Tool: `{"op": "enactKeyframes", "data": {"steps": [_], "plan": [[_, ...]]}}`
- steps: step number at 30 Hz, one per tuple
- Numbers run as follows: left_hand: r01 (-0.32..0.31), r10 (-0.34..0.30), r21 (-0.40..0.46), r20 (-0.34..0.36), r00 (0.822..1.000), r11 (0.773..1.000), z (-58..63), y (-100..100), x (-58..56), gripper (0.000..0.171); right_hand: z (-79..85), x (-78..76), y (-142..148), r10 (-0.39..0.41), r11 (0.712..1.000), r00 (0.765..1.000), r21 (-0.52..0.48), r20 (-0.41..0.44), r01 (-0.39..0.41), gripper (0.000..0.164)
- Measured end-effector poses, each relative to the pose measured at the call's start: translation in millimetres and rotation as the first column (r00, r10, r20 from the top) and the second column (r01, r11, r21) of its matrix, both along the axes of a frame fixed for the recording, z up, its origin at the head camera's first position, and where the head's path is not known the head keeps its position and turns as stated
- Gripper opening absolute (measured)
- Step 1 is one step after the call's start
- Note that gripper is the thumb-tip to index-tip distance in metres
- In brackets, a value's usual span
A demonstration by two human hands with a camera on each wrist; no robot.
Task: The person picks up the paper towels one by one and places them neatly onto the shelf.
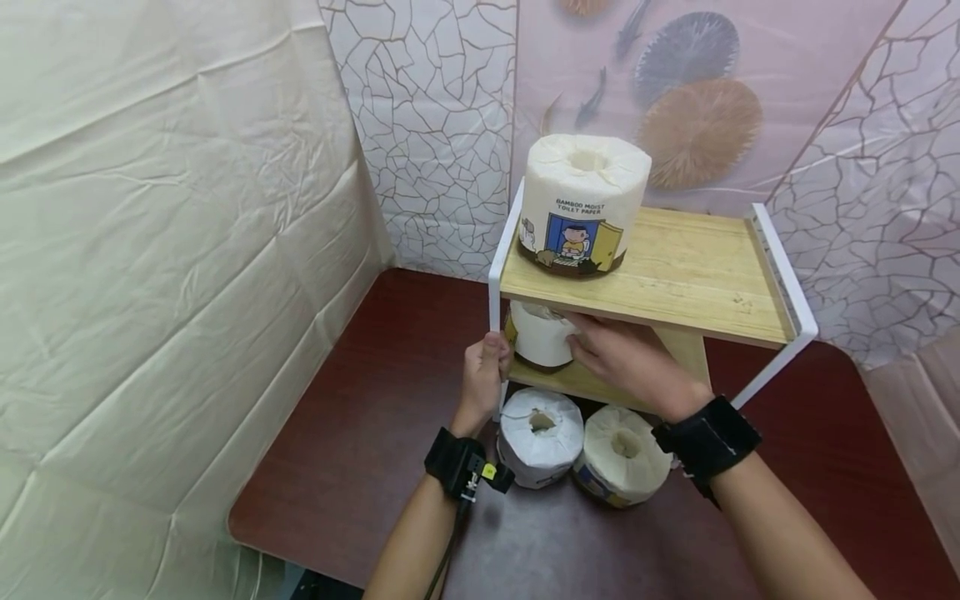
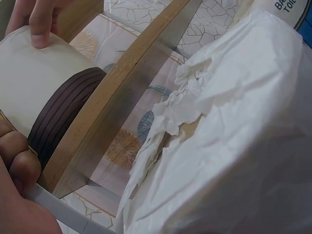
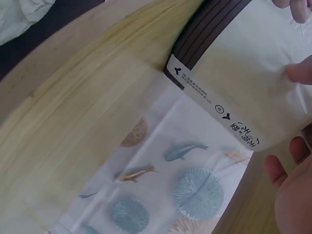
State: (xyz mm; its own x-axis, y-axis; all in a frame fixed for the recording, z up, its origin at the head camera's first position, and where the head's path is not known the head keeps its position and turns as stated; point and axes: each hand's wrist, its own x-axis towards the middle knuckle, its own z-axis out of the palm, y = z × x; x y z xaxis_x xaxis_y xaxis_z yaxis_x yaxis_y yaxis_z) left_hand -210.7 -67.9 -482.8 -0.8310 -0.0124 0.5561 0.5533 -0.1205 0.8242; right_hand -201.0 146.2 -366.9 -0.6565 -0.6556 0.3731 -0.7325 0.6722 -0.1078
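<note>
A wrapped toilet roll (image 1: 540,337) with a dark brown base band stands at the left end of the middle shelf (image 1: 600,383). My right hand (image 1: 633,358) reaches in under the top shelf and grips this roll near its upper edge; in the right wrist view its thumb (image 3: 300,71) presses the pale wrapper. With curled fingers, my left hand (image 1: 483,375) holds the white side frame (image 1: 495,300) of the rack, close beside the same roll. In the left wrist view the left fingers (image 2: 17,151) are right by the roll's dark base.
Another toilet roll (image 1: 581,204) stands on the left of the wooden top shelf (image 1: 705,267). Below, a white roll (image 1: 540,450) and a cream roll (image 1: 626,462) stand side by side at the rack's front on the dark red table (image 1: 330,458). Patterned cloth (image 1: 442,125) hangs behind.
</note>
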Motion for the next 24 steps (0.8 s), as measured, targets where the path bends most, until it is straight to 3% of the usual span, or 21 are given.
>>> {"op": "enactKeyframes", "data": {"steps": [5, 8, 10, 12, 14, 17, 21, 24], "plan": [[-0.002, 0.002, -0.001, -0.004, 1.000, 1.000, -0.1, -0.3, 0.4, 0.073, 1.3, 2.2, -3.4, -0.027, 0.998, 1.000, 0.058, 0.003, 0.027, 0.070], [0.000, 0.000, 0.000, -0.002, 1.000, 1.000, -0.2, -0.3, 0.1, 0.074, 3.1, 3.2, -0.7, -0.048, 0.998, 0.989, 0.057, 0.137, 0.040, 0.070], [0.001, -0.001, 0.000, 0.002, 1.000, 1.000, -0.6, -0.1, -0.3, 0.075, 4.5, 3.9, 4.1, -0.064, 0.998, 0.958, 0.030, 0.280, 0.058, 0.073], [0.001, -0.001, 0.000, 0.003, 1.000, 1.000, -0.9, 0.0, -0.6, 0.075, 4.2, 2.8, 10.5, -0.088, 0.996, 0.934, 0.026, 0.345, 0.084, 0.076], [-0.001, 0.001, 0.002, 0.003, 1.000, 1.000, -1.3, 0.1, -1.0, 0.075, 3.1, 1.4, 15.9, -0.101, 0.995, 0.927, 0.018, 0.361, 0.101, 0.078], [-0.003, 0.003, 0.008, -0.001, 1.000, 1.000, -1.8, -0.1, -1.3, 0.075, -0.6, -2.9, 21.0, -0.103, 0.994, 0.939, 0.001, 0.329, 0.109, 0.078], [-0.004, 0.004, 0.000, 0.007, 1.000, 1.000, -1.9, -0.6, -1.1, 0.075, -2.8, -5.2, 23.0, -0.093, 0.992, 0.929, -0.050, 0.359, 0.119, 0.074], [-0.004, 0.004, -0.007, 0.013, 1.000, 1.000, -1.2, -0.2, -0.4, 0.075, -1.7, -4.8, 23.2, -0.088, 0.990, 0.935, -0.071, 0.344, 0.119, 0.073]]}}
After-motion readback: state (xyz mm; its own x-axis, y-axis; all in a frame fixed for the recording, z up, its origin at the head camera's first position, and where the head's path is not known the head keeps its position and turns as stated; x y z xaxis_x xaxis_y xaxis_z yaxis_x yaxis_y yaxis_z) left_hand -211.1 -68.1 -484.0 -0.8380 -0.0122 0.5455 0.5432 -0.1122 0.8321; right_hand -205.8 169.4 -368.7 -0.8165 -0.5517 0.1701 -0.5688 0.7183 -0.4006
